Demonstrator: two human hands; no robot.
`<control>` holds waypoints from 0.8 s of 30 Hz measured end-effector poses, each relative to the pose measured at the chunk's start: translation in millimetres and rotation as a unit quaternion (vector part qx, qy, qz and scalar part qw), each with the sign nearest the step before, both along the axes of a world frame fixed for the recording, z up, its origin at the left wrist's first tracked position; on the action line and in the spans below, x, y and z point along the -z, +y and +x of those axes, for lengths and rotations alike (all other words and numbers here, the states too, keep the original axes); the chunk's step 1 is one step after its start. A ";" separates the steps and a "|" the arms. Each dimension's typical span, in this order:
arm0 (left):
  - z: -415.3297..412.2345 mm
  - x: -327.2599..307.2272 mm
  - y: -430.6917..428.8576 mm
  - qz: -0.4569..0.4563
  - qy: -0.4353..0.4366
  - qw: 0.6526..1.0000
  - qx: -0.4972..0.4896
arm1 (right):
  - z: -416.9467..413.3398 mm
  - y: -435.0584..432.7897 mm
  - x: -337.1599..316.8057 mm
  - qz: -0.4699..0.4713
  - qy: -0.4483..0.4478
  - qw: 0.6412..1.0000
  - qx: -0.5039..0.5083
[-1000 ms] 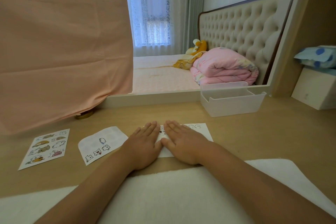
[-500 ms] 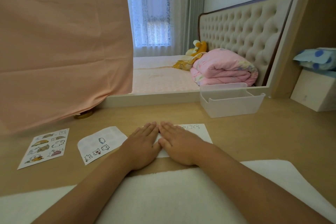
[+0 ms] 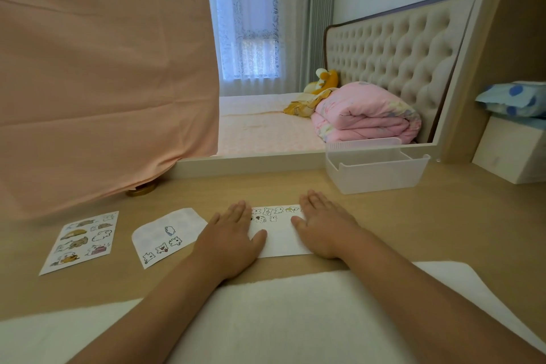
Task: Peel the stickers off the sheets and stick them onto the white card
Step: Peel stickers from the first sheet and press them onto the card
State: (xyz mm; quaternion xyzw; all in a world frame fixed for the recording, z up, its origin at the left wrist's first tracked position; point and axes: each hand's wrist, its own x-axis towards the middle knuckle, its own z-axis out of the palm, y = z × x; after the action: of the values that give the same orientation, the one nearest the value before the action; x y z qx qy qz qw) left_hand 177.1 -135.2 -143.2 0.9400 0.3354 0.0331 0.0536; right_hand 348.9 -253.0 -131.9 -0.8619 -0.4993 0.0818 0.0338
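Two bare forearms reach in from the bottom edge, with no sleeve visible on either. The left hand (image 3: 233,241) and right hand (image 3: 325,227) are bare too, with short, rounded fingers and no ring, watch or bracelet (the nails are too small to make out).

A single head-worn wide-angle camera looks forward and down, close over the wooden desk (image 3: 443,216), toward a bed (image 3: 266,127) beyond.
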 end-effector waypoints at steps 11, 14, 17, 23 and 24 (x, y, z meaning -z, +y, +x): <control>-39.6 -38.8 10.8 -0.058 -0.191 0.980 -0.026 | -51.0 21.1 -34.1 0.134 -0.003 0.986 -0.101; -71.6 -49.1 24.4 -0.055 -0.167 0.983 -0.061 | -75.9 34.9 -41.4 0.132 0.045 0.980 -0.141; -107.1 -55.7 36.8 -0.065 -0.134 0.985 -0.088 | -101.8 49.5 -42.9 0.116 0.054 0.976 -0.175; -155.5 -49.0 51.0 -0.060 -0.025 0.997 -0.051 | -140.2 70.9 -32.4 0.094 0.081 0.971 -0.205; -159.4 -44.7 52.6 -0.061 -0.014 0.997 -0.040 | -143.8 73.6 -30.7 0.087 0.071 0.971 -0.209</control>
State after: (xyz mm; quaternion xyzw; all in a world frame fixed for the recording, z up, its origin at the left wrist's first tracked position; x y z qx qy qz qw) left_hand 17.7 -82.6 -98.5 0.9201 0.3736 0.0281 0.1140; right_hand 205.1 -179.4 -101.2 -0.7244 -0.6696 0.1046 0.1264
